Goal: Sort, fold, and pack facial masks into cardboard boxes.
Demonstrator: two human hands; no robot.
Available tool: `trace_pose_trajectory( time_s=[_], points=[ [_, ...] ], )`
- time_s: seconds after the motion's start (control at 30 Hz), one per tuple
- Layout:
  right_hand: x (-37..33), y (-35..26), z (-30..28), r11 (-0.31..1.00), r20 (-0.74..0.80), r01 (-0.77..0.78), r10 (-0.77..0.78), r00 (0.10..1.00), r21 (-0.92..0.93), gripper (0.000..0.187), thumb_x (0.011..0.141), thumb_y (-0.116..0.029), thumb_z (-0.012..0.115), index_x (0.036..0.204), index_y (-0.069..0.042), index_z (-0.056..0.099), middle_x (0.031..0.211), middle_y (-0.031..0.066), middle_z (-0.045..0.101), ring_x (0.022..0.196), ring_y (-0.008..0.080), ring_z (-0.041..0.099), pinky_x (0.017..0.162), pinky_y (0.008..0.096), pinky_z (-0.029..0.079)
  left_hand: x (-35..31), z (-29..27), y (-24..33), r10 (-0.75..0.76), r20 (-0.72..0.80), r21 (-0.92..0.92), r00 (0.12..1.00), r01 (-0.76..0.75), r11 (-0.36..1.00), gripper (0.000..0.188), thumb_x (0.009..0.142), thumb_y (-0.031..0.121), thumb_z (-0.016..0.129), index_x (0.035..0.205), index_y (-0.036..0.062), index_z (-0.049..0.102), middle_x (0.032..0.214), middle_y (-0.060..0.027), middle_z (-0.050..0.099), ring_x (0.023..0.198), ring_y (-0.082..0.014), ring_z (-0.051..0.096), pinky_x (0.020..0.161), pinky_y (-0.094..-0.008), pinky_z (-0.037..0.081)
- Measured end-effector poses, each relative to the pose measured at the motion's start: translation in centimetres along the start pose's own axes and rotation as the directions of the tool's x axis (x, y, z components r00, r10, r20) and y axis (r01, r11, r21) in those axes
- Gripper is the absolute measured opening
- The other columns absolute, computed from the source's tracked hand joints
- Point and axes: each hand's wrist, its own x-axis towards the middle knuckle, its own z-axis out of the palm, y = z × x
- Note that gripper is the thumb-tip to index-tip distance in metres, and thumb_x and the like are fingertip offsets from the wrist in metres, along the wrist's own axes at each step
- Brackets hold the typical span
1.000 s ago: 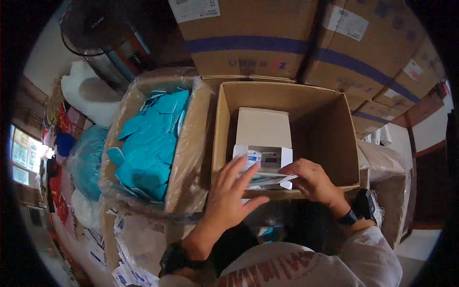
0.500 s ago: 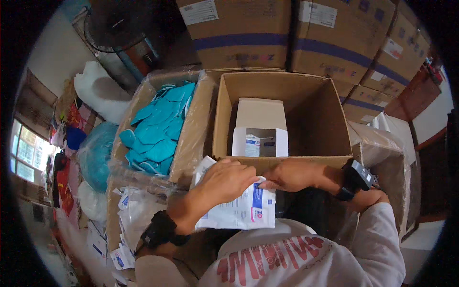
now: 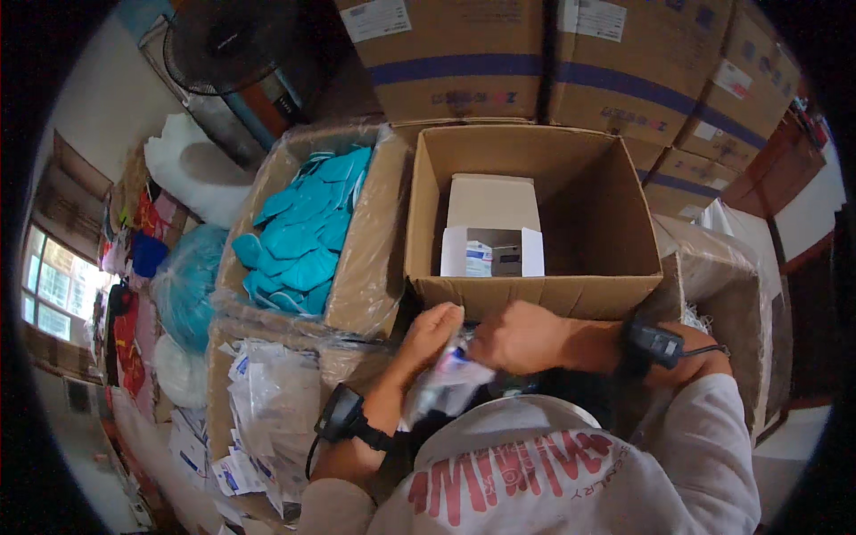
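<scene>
A white printed packet (image 3: 446, 383) with blue marks, smeared by motion, is between my hands in front of the open carton. My left hand (image 3: 430, 337) closes on its left edge, thumb uppermost. At its upper right, my right hand (image 3: 522, 339) is curled in a fist-like grip on the packet; the fingertips are hidden. Just beyond, the open brown carton (image 3: 535, 290) holds a small white box (image 3: 492, 201) with its flap up. Similar printed packets (image 3: 479, 259) show inside that small box.
To the left, a plastic-lined carton (image 3: 379, 241) holds a heap of teal face masks (image 3: 299, 232). Nearer is a box of loose white packets (image 3: 267, 419). Large sealed cartons (image 3: 455, 62) stand stacked behind. Another open box (image 3: 727, 294) is at the right.
The packet has turned from lying broad and flat to a narrow, tilted view lower down. My left hand has shifted right and changed its grip; the right hand has moved slightly lower.
</scene>
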Motion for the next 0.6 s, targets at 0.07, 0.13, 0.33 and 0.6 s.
trace_pose_trajectory(
  time_s=[0.07,0.13,0.33,0.6],
  points=[
    [0.7,-0.5,-0.5,0.999,-0.040,0.041,-0.040,0.998,0.031,0.012,0.073,-0.018,0.054,0.069,-0.006,0.052,0.063,0.0082,0.055,0.062,0.0247,0.059,0.053,0.0358,0.048,0.1,-1.0,-0.3,-0.013,-0.085,0.039,0.996,0.016,0.999,0.028,0.091,0.024,0.043,0.081,-0.0003,0.050,0.062,-0.0074,0.046,0.058,-0.0128,0.042,0.055,-0.0272,0.038],
    [0.5,-0.7,-0.6,0.997,-0.048,0.020,-0.017,0.999,0.070,0.014,0.074,-0.018,0.052,0.073,-0.004,0.053,0.065,0.0102,0.057,0.061,0.0277,0.058,0.054,0.0380,0.048,0.8,-1.9,0.2,0.012,-0.158,0.212,0.987,0.022,0.977,0.028,0.091,0.024,0.043,0.081,-0.0011,0.050,0.062,-0.0086,0.045,0.059,-0.0132,0.042,0.056,-0.0274,0.037],
    [-0.2,-1.8,-2.1,0.993,-0.313,-0.013,0.050,0.948,0.120,0.024,0.078,-0.025,0.057,0.066,-0.006,0.049,0.059,0.0061,0.050,0.055,0.0238,0.055,0.048,0.0348,0.046,2.9,-4.1,2.1,0.128,-0.396,0.304,0.909,-0.002,0.953,0.032,0.092,0.027,0.041,0.078,-0.0018,0.050,0.063,-0.0120,0.046,0.059,-0.0170,0.044,0.056,-0.0303,0.038],
    [-1.7,-3.7,-2.2,0.972,-0.262,-0.099,0.155,0.953,0.214,0.025,0.078,-0.025,0.059,0.065,-0.006,0.049,0.059,0.0074,0.050,0.054,0.0253,0.054,0.050,0.0358,0.046,4.9,-7.6,2.4,0.050,-0.639,0.274,0.768,0.167,0.947,0.036,0.091,0.029,0.040,0.083,-0.0030,0.053,0.072,-0.0184,0.054,0.067,-0.0286,0.052,0.062,-0.0366,0.040]
  ],
)
